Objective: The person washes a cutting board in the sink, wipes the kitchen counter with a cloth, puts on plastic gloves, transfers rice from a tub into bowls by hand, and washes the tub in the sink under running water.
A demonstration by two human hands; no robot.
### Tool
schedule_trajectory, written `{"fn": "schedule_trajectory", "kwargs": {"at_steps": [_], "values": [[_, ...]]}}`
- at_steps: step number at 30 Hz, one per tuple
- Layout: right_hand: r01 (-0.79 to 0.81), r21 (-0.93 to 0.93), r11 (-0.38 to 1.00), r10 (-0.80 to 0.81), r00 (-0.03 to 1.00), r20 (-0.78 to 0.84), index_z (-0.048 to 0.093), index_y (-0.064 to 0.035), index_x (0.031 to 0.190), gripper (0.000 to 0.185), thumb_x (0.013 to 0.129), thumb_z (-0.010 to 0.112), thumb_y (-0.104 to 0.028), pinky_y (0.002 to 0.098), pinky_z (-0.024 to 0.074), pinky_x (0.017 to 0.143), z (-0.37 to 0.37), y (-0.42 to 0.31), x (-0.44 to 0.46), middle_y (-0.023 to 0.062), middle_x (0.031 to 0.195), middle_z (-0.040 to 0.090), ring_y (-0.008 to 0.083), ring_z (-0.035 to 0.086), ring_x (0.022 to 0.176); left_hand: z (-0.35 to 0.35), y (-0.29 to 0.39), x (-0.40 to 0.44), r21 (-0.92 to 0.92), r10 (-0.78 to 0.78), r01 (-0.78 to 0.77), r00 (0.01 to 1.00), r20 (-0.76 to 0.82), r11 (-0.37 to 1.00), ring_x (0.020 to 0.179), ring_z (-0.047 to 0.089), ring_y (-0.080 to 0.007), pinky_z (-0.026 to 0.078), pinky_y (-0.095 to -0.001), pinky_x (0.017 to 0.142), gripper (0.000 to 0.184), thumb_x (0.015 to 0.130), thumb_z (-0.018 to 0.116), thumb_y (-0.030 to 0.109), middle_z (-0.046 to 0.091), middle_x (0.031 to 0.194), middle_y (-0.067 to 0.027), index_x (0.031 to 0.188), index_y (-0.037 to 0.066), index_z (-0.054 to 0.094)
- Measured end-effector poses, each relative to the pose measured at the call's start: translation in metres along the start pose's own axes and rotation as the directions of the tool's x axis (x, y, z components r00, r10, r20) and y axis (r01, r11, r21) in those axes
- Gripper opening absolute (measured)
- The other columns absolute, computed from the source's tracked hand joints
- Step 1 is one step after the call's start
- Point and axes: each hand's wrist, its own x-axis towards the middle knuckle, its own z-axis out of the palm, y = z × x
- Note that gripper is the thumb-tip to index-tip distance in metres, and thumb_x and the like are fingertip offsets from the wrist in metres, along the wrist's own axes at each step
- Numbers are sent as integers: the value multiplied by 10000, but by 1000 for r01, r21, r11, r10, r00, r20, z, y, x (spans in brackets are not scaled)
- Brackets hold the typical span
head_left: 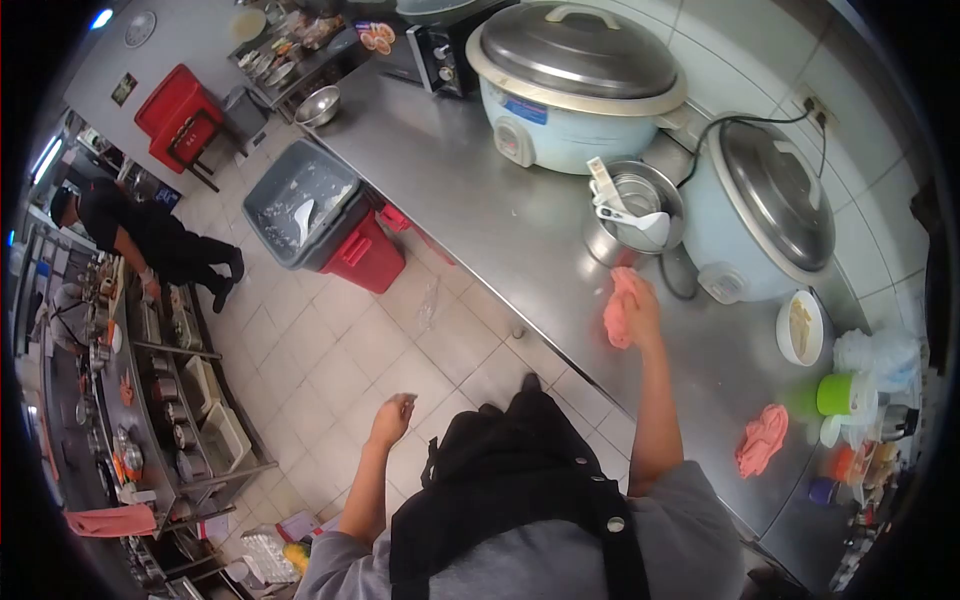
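My right hand (641, 308) is closed around a pink cloth (618, 315), pressing it on the steel counter (520, 235). Just beyond the cloth stands a metal pot (605, 243) with a white rice paddle (652, 228) and other utensils in it. A second pink cloth (762, 441) lies crumpled on the counter, to the right of my forearm. Away from the counter, my left hand (392, 418) hangs over the tiled floor. Its fingers are curled in, and I see nothing in them.
Two large rice cookers (570, 125) (765, 215) stand against the wall, their cord near the pot. A white bowl (800, 328) and a green container (836, 394) are at the right. A grey tub (272, 238) sits on a red bin (365, 262). Across the aisle, a person (150, 235) bends at shelving.
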Motion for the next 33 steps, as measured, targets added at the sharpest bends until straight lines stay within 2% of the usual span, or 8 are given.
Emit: {"fn": "schedule_trajectory", "kwargs": {"at_steps": [2, 7, 10, 14, 19, 27, 30, 33], "values": [[169, 251, 953, -168, 985, -28, 539, -167, 1285, 445, 842, 545, -123, 445, 373, 998, -7, -18, -12, 132, 1428, 418, 378, 389, 1263, -5, 8, 20, -34, -1, 2, 1000, 12, 999, 929, 618, -371, 495, -418, 807, 215, 902, 525, 119, 642, 1028, -191, 1059, 44, 651], [-375, -420, 827, 114, 842, -528, 502, -95, 1335, 499, 840, 559, -108, 444, 356, 1018, 51, -60, -30, 133, 1427, 420, 362, 420, 1253, -4, -2, 45, -98, -41, 53, 992, 118, 994, 938, 625, -361, 499, -403, 818, 226, 887, 557, 115, 648, 1038, -189, 1080, 41, 648], [-95, -460, 883, -3, 978, -207, 507, -95, 1337, 494, 845, 556, -71, 429, 365, 1010, 86, -141, -6, 133, 1394, 458, 346, 448, 1221, 6, -25, 50, -18, -130, 137, 967, 219, 990, 953, 631, -350, 503, -396, 832, 250, 879, 583, 149, 660, 1033, -176, 1095, 42, 650], [261, 357, 897, -282, 959, 7, 591, -110, 1235, 503, 780, 489, 77, 422, 360, 1025, 200, -219, 29, 94, 1268, 559, 327, 496, 1164, -5, -50, 73, -137, -253, 332, 879, 405, 933, 983, 646, -316, 508, -391, 845, 282, 872, 603, 188, 673, 1051, -172, 1110, 45, 651], [417, 639, 646, -511, 858, -44, 625, -57, 1119, 553, 628, 471, 146, 393, 483, 882, 193, -293, 130, 119, 1092, 630, 331, 586, 1023, -26, -115, 68, -138, -452, 468, 882, 136, 873, 962, 660, -313, 518, -388, 838, 294, 865, 594, 206, 683, 1008, -188, 1112, 59, 656], [137, -546, 827, -250, 958, -138, 554, -77, 1237, 428, 814, 611, -112, 565, 333, 995, 166, -263, 193, 169, 1363, 442, 480, 396, 1232, -23, -207, 71, -167, -601, 643, 762, 243, 748, 1003, 639, -321, 503, -395, 879, 337, 867, 587, 320, 676, 1043, -179, 1104, 96, 673], [363, 4, 932, -356, 913, 198, 582, -63, 1173, 362, 815, 603, -110, 509, 371, 978, 214, -323, 162, 166, 1209, 558, 397, 504, 1141, -3, -220, 97, -115, -576, 680, 688, 442, 724, 1140, 571, -333, 455, -416, 959, 522, 877, 570, 486, 620, 1180, -211, 1255, 126, 585], [-22, 347, 937, -217, 743, 633, 616, -66, 1085, 245, 850, 586, -127, 426, 463, 876, 313, -342, 104, 158, 1038, 629, 336, 599, 989, 50, -248, 108, -138, -525, 711, 622, 581, 690, 1232, 495, -381, 408, -438, 1024, 726, 846, 572, 592, 520, 1299, -257, 1421, 196, 376]]}}
